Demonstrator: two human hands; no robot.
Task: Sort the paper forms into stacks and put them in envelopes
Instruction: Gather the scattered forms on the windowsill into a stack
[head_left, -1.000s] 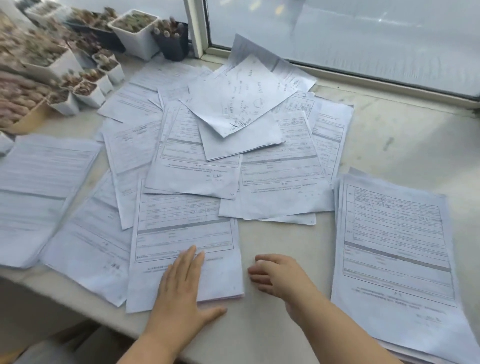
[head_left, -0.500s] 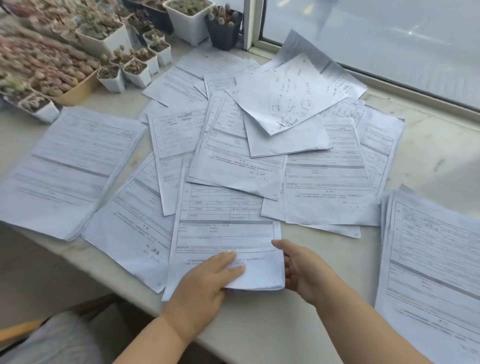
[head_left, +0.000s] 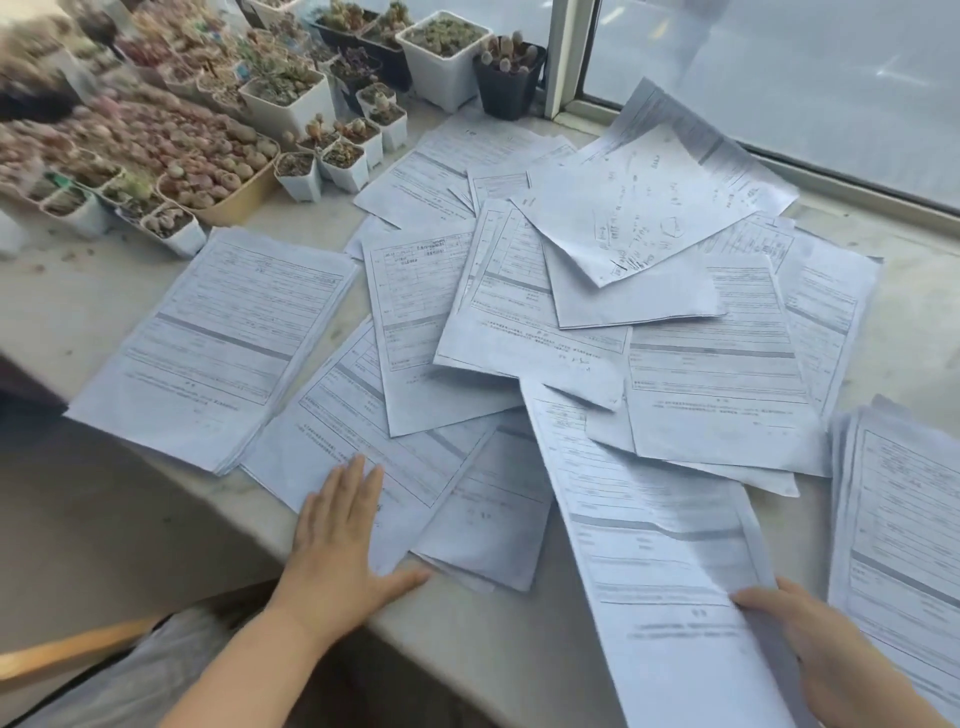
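Paper form pinched at its near corner by right hand, long axis running up-left, sorted stack just right; left hand flat, fingers straight, pinning lower-centre forms.

A pale marbled tabletop ran across the view. At about ten and eleven o'clock stood many small white pots of succulents, packed close together. Among them lay a tan tray filled with pinkish, pebble-like plants. A larger white pot sat near twelve o'clock, and just to its right a black pot held small cacti. Behind them rose a pale window frame, with glass stretching toward one and two o'clock. A wooden strip showed at eight o'clock, below the tabletop edge.
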